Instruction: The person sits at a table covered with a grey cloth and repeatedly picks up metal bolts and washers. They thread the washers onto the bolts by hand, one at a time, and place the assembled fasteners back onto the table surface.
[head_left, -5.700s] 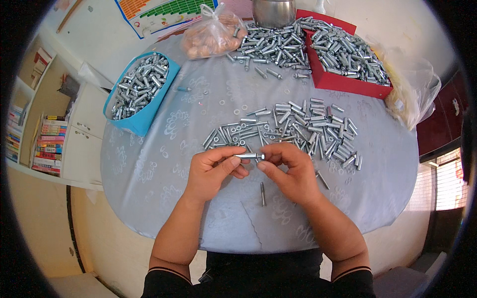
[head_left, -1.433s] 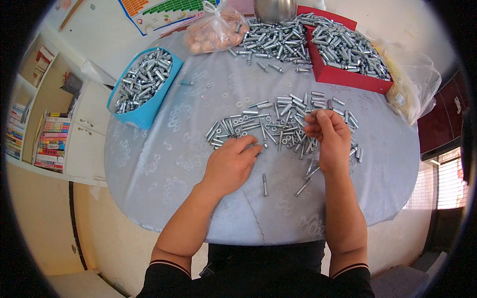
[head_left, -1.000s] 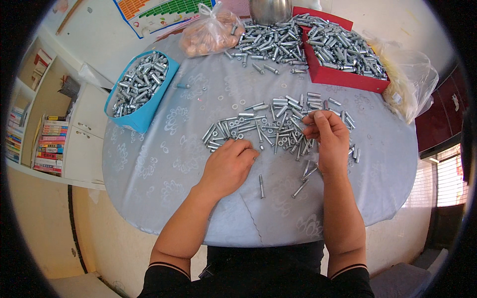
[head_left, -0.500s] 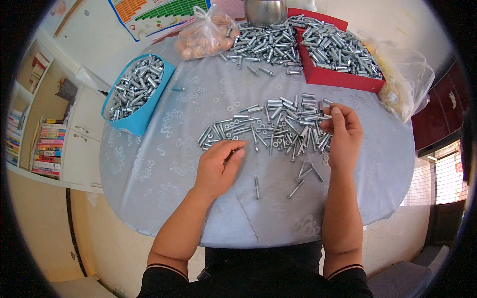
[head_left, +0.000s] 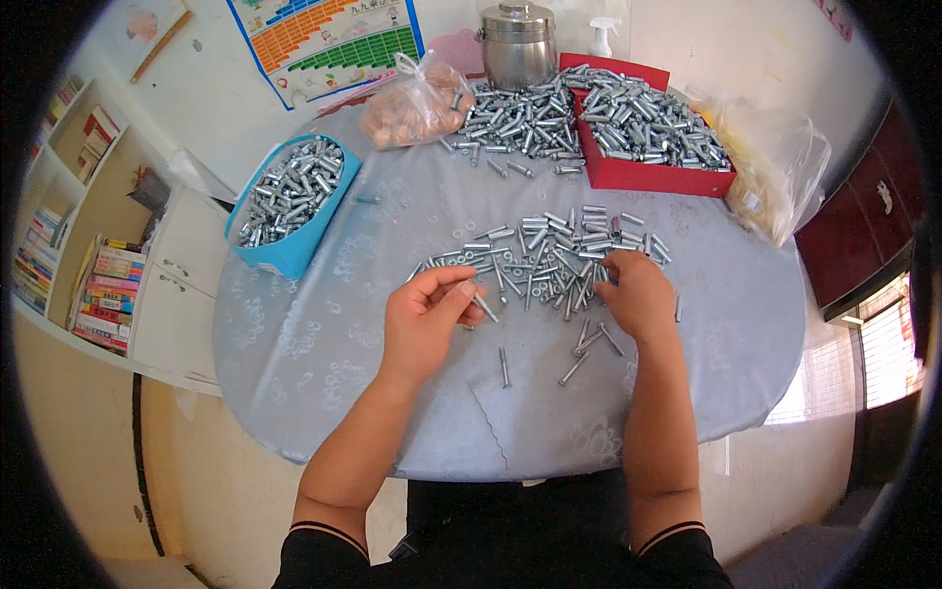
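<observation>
Silver in the left hand [head_left: 420,316]: pinched a slim metal bolt [head_left: 487,308] between thumb and fingers, poking out toward the near right, on the near side of a loose pile of bolts and sleeves [head_left: 559,245]. Looked light, stiff and sturdy, probably slick; seemed best held mid-shank. With the right hand [head_left: 640,296], curled fingers down at the pile's right near side; could not tell whether gripping anything. Farther out on grey cloth [head_left: 319,363], saw a filled blue tub [head_left: 322,228] far left and a filled red box [head_left: 657,178] far right.
</observation>
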A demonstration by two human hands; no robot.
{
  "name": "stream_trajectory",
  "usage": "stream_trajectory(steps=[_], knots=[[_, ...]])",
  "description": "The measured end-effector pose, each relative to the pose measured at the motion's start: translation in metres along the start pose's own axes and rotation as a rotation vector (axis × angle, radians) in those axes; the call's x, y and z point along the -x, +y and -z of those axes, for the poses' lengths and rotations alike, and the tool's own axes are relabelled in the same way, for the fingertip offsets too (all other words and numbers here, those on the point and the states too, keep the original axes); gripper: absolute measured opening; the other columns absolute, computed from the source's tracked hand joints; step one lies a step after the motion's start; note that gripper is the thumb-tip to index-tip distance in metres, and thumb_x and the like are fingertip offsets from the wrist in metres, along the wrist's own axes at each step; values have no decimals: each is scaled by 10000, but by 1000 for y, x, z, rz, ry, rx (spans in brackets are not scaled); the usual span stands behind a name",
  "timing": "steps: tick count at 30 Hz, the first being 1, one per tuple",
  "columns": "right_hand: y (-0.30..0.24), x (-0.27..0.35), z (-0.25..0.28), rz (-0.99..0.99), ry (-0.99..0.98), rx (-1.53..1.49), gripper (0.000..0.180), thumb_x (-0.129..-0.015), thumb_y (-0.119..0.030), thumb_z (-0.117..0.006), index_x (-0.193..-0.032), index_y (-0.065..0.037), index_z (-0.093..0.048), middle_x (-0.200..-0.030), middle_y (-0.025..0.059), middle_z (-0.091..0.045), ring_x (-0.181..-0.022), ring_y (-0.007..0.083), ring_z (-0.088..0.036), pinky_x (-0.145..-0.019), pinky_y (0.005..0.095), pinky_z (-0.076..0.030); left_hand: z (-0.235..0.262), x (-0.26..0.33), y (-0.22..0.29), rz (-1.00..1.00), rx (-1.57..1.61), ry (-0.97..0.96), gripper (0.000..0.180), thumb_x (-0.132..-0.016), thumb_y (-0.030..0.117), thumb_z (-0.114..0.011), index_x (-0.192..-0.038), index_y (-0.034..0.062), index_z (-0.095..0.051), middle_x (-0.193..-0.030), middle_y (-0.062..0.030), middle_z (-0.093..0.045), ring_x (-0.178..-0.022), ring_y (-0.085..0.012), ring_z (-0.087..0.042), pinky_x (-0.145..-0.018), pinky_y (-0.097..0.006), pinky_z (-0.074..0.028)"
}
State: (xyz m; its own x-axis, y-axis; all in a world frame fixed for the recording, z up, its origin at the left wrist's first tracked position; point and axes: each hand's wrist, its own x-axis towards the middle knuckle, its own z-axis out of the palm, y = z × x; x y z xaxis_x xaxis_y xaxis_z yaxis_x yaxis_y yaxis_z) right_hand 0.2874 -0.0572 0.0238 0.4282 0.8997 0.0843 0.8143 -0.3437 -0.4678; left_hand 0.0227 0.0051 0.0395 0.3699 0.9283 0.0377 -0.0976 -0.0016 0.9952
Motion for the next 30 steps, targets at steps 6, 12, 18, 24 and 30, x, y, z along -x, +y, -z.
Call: stream_trajectory(steps=[6,12,18,24,30], knots=[[9,1,-4,79,-59,-14,263,-754,-165,-711,-1000,-79,-677,-985,158,-658,-924,348,-634,-789,427,-506,-37,-5,-2,18,290,101,190,-933,70,-565,-1091,-21,-617,-945,-123,-685,-778,-179,-677,-714,-317,-583],[10,-1,-4,152,-108,-241,214,-757,-73,-694,-968,-56,-667,-944,134,-670,-860,293,-649,-765,383,-508,-47,-12,-38,51,373,94,179,-938,35,-532,-1096,-22,-593,-1012,-140,-667,-844,-205,-680,-757,-333,-590],[-5,-5,-7,36,-178,-1154,171,-853,35,-618,-1023,18,-626,-945,77,-681,-850,154,-653,-740,292,-536,-48,-13,-45,57,435,67,171,-932,6,-524,-1092,-20,-578,-1021,-150,-666,-877,-219,-685,-771,-339,-596],[-24,3,-7,12,-263,-1302,168,-881,19,-612,-1048,36,-607,-956,92,-680,-846,166,-670,-752,283,-552,-47,-13,-44,31,452,115,161,-928,-6,-527,-1081,-18,-577,-1031,-162,-664,-877,-223,-689,-769,-333,-600],[-29,4,-15,5,-304,-1268,171,-868,-12,-654,-1034,23,-630,-906,65,-678,-795,128,-648,-696,247,-525,-48,-13,-44,39,445,115,158,-933,2,-531,-1084,-18,-574,-1037,-167,-666,-889,-224,-690,-772,-334,-599]])
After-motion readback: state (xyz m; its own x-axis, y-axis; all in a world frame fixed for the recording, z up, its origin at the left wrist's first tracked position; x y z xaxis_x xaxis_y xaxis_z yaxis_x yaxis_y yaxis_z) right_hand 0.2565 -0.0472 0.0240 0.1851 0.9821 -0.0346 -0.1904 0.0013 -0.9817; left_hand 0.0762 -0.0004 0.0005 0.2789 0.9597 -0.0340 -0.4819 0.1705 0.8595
